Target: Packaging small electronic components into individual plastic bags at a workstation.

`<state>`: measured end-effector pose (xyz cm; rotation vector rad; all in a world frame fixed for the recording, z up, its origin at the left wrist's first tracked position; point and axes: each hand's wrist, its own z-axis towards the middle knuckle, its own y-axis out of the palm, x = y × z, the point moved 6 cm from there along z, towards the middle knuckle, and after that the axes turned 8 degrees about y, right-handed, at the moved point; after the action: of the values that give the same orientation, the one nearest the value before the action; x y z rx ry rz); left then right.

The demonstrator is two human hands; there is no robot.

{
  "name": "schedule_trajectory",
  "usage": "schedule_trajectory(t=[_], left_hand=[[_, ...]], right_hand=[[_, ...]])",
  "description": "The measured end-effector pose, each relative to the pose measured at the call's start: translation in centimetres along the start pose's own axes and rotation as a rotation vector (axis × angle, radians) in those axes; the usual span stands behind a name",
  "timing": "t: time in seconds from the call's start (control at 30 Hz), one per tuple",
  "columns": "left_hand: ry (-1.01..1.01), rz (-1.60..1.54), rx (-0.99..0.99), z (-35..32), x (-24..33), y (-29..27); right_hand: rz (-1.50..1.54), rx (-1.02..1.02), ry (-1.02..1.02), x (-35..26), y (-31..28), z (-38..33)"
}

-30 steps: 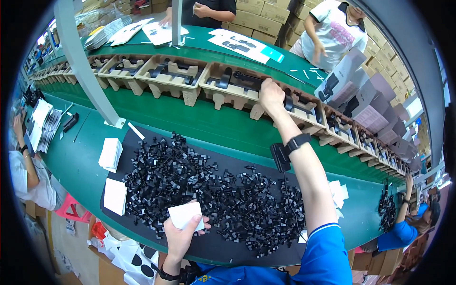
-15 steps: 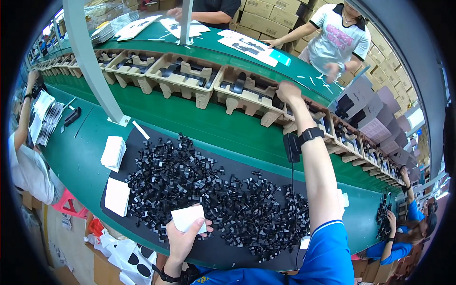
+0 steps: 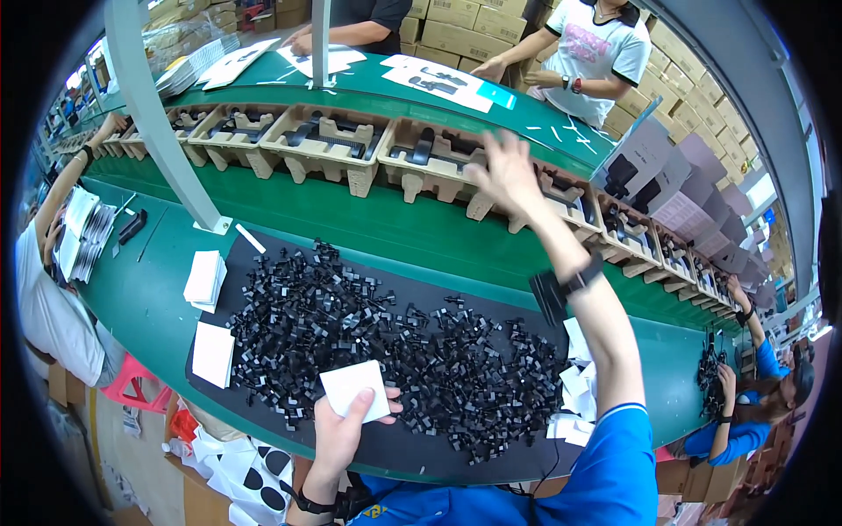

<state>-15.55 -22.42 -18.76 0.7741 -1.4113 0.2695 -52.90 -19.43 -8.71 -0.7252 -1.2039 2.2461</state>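
My left hand [image 3: 340, 441] is closed on a square white card [image 3: 354, 391], thumb on top and fingers beneath, over the near edge of a pile of small black plastic parts [image 3: 320, 337]. Whether it is one card or a thin stack, I cannot tell. My right arm reaches far across to a row of moulded pulp trays. There my right hand [image 3: 510, 178], slightly blurred, is open with fingers spread, holding nothing I can see. It is above the near side of a tray [image 3: 399, 167] with black parts in its compartments, and hides that tray's right end.
White card stacks [image 3: 205, 279] lie left of the pile, and loose white cards [image 3: 576, 394] lie right. A grey post [image 3: 167, 131] rises from the green table. Co-workers stand across the line, and others work at both sides. Grey printed boxes [image 3: 645, 158] stand at far right.
My right hand has opened its fingers and drawn back from the tray, slightly left. My left hand keeps its card. Across the line, a person's hand has come up off the table.
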Motion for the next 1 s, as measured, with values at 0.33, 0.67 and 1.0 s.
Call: schedule_trajectory(t=[0.33, 0.67, 1.0], left_hand=[[0.119, 0.023, -0.304, -2.3, -1.1, 7.1], [-0.008, 0.081, -0.454, -5.5, -2.8, 12.1], [-0.043, 0.29, -0.789, -7.7, -1.7, 11.7]], right_hand=[[0.204, -0.133, -0.475, -12.7, -8.4, -27.2], [-0.085, 0.276, -0.662, -8.0, -14.4, -33.4], [0.76, -0.503, -0.414, -6.4, -15.5, -31.7]])
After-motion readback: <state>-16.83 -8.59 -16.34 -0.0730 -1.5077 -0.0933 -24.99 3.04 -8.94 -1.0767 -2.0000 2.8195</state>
